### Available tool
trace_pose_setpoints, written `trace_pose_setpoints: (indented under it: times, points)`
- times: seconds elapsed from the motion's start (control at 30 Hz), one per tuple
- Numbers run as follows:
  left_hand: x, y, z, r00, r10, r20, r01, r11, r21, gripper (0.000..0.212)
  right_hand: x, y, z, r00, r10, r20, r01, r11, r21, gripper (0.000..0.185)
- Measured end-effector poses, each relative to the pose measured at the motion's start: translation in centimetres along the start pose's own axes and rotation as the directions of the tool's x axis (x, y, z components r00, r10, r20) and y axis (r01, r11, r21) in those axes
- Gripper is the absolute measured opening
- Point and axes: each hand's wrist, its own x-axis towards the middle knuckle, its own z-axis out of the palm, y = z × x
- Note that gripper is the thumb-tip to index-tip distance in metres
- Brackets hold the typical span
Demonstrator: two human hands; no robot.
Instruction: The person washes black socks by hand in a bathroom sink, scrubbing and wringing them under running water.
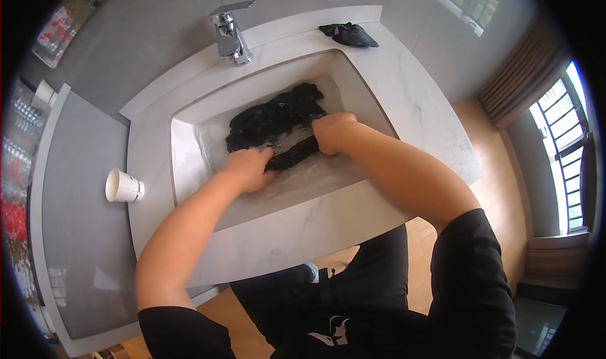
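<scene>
A black cloth (274, 115) lies wet and bunched in the water of a white rectangular sink (199, 104). My left hand (248, 169) grips the near left end of the cloth, thumb and fingers on either side of it. At the cloth's right side, my right hand (334, 132) is closed on its edge, partly in the water. A strip of the cloth stretches between both hands, with water showing between it and the larger bunch behind. The fingertips of both hands are partly hidden.
A chrome faucet (234, 42) stands behind the sink. A small dark bundle of cloth (351, 35) rests on the marble-patterned countertop (416, 108) at the back right. A white paper cup (124, 185) lies on its side by the left edge. A window (563, 155) is at the right.
</scene>
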Motion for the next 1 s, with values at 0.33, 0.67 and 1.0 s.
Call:
trace_pose_setpoints:
  times: [0.33, 0.67, 1.0]
  points:
    - [2.6, -1.6, 2.1, 0.979, -0.197, 0.046, 0.117, 0.362, -0.925, 0.037, 1.4, -0.7, 2.2, 0.959, -0.063, -0.275, 0.043, 0.996, -0.077, 0.049]
    - [2.4, -1.4, 2.2, 0.998, -0.030, -0.052, -0.059, -0.310, -0.949, 0.058, -2.1, -3.9, 0.1, 0.483, -0.549, -0.682, 0.875, 0.334, 0.350, 0.034]
    - [1.8, 0.4, 1.0, 0.964, -0.220, -0.151, 0.001, 0.571, -0.821, 0.055, 1.6, -0.6, 2.6, 0.845, -0.202, -0.495, 0.140, 0.977, -0.161, 0.033]
